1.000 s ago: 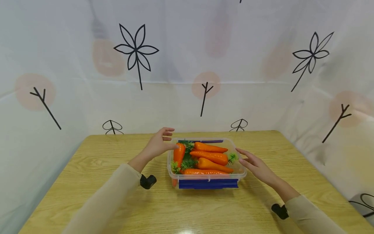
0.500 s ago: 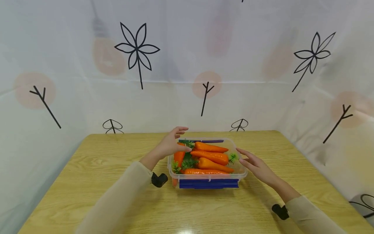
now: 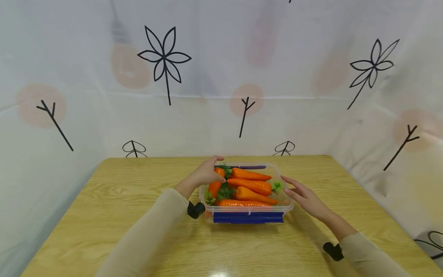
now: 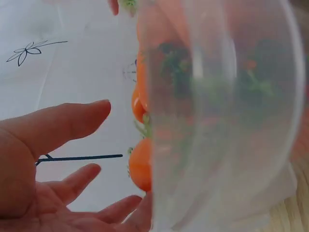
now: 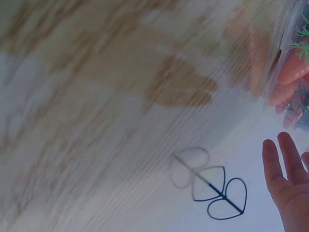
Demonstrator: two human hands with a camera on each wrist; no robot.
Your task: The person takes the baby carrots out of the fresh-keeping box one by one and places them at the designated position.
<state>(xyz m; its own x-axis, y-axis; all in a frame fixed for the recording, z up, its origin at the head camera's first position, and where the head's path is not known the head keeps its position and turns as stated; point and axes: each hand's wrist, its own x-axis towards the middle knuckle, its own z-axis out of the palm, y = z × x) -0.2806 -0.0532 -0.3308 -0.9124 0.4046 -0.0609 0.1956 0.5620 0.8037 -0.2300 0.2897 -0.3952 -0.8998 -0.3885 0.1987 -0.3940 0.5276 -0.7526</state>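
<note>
A clear plastic container [image 3: 287,207] with blue clips stands on the table, holding several orange carrots [image 3: 250,186] with green tops. My left hand [image 3: 205,173] is over its left side, around the upper part of the leftmost carrot [image 3: 214,189]. In the left wrist view, the thumb and fingers [image 4: 72,123] are spread apart, and an orange carrot end [image 4: 141,164] shows just past the fingertips, above the container wall. My right hand [image 3: 306,196] is held by the container's right side with fingers extended, fingertips close to the rim; the right wrist view shows those fingers [image 5: 289,162] straight.
The container stands near the back of a light wooden table [image 3: 138,215]. Behind and around the table hangs a pale cloth [image 3: 207,127] printed with flowers and twigs. A black wrist mount [image 3: 195,210] sits at the left cuff, another black mount [image 3: 333,251] at the right.
My left hand has moved right from the container's left edge, then lowered around the leftmost carrot, its fingers dipping behind it. The right hand has stayed by the right rim.
</note>
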